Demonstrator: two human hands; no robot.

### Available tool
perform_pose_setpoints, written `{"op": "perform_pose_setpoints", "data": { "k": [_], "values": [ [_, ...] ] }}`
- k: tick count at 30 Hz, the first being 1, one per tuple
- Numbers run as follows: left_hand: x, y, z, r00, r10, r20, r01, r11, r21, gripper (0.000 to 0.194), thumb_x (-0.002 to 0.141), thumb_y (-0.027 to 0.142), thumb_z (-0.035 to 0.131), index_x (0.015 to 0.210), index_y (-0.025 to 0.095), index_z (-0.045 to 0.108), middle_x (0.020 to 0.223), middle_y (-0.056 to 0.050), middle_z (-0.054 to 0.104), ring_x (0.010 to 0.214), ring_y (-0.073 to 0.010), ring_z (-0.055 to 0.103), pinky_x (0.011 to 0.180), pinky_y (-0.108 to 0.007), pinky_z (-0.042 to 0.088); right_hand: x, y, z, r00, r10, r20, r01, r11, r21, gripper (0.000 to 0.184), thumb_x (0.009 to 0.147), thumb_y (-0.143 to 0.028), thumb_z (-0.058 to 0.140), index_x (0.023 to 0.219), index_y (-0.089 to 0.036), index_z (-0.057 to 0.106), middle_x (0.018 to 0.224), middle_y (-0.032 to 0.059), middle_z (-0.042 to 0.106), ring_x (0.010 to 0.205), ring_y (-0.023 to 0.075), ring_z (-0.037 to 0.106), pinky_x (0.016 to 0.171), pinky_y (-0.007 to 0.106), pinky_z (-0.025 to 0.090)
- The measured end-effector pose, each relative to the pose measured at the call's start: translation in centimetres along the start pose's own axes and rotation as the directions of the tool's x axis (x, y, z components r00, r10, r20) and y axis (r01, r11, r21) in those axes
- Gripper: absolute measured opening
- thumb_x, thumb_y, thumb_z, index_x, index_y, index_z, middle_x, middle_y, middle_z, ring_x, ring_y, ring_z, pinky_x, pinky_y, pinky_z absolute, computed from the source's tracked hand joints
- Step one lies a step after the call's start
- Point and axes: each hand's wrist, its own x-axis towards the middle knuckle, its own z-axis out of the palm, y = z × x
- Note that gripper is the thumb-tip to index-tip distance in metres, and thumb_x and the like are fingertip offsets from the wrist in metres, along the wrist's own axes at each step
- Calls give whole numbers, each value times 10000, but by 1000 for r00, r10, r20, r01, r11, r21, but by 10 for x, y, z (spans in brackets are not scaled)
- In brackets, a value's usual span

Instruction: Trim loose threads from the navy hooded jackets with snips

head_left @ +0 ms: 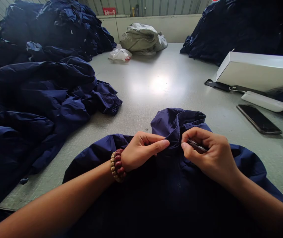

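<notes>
I have the navy jacket (pixel 171 185) lying on the table (pixel 156 89) right in front of me, its collar (pixel 173 124) standing up in a fold between my two hands. My left hand (pixel 142 150) has its fingers pressed together, pinching the collar from the left, with a beaded bracelet (pixel 117 165) on the wrist. My right hand (pixel 212 155) pinches a small metal tool (pixel 197 146) between thumb and fingers, right against the fold; I can't tell exactly what kind of tool it is. A heap of navy jackets (pixel 32 109) lies off to my left. To my right sit a white box (pixel 257 71), a power bank (pixel 262 101) and a phone (pixel 259 119), while a sack (pixel 141 38) and a plastic bag (pixel 120 54) lie at the far end.
</notes>
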Motion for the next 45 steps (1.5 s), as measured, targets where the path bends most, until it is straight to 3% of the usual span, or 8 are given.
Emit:
{"op": "perform_pose_setpoints", "data": {
  "k": [4, 7, 10, 13, 24, 33, 40, 45],
  "values": [
    [0, -1, 2, 1000, 19, -18, -19, 1000, 12, 488, 941, 585, 751, 764, 132, 783, 633, -1, 509, 596, -108, 408, 532, -254, 321, 1, -1, 0, 1000, -2, 22, 1, 1000, 24, 70, 858, -204, 698, 804, -226, 660, 573, -67, 524, 471, 83, 407, 441, 226, 322],
    [-1, -3, 6, 980, 152, -125, -140, 985, 105, 327, 965, 482, 757, 966, 164, 831, 687, -2, 587, 603, -111, 462, 557, -254, 375, 1, -1, 1, 1000, -5, 18, 4, 1000, 27, 61, 869, -217, 705, 817, -227, 675, 579, -63, 541, 469, 81, 413, 436, 223, 320],
    [-4, -4, 11, 870, 428, -243, -327, 872, 363, 214, 926, 320, 821, 1123, 240, 837, 862, -24, 682, 726, -137, 587, 709, -275, 509, 1, -1, 3, 1000, -1, 18, 1, 1000, 22, 54, 871, -222, 707, 823, -228, 683, 575, -61, 544, 470, 84, 421, 434, 224, 319],
    [-8, -3, 15, 753, 630, -190, -453, 706, 545, 184, 906, 236, 839, 1082, 283, 862, 1018, -55, 705, 881, -168, 655, 837, -308, 556, -1, -1, 4, 1000, -16, 15, 15, 1000, 17, 35, 865, -219, 718, 839, -230, 697, 564, -68, 528, 462, 81, 409, 427, 224, 302],
    [-10, 1, 21, 768, 620, -160, -414, 672, 614, 142, 908, 253, 850, 1036, 306, 882, 958, -57, 773, 902, -199, 699, 890, -347, 565, -6, -2, 5, 995, -103, 9, 103, 993, -59, 57, 864, -191, 752, 864, -243, 729, 547, -83, 511, 460, 82, 396, 442, 241, 319],
    [0, -8, 14, 630, 776, -23, -559, 473, 681, 47, 922, 195, 835, 924, 237, 813, 877, -17, 771, 804, -148, 683, 764, -289, 564, -11, -3, 7, 973, -223, 57, 226, 973, -51, 103, 861, -159, 763, 902, -246, 726, 567, -90, 484, 474, 80, 391, 457, 251, 317],
    [1, -8, 13, 727, 681, -91, -477, 595, 646, 76, 975, 129, 743, 974, 205, 738, 934, -12, 745, 844, -130, 680, 799, -280, 559, 0, 0, -2, 997, 8, -81, 9, 977, 213, 79, 1003, -320, 694, 982, -247, 671, 660, -63, 531, 523, 91, 390, 461, 237, 310],
    [2, -11, 9, 747, 656, -108, -460, 628, 628, 81, 990, 127, 715, 1020, 202, 719, 986, -12, 725, 869, -122, 644, 827, -278, 549, 7, 4, -3, 998, 21, -61, -15, 995, 100, 111, 955, -337, 769, 983, -233, 741, 661, -52, 554, 536, 92, 437, 485, 234, 362]
  ]
}}
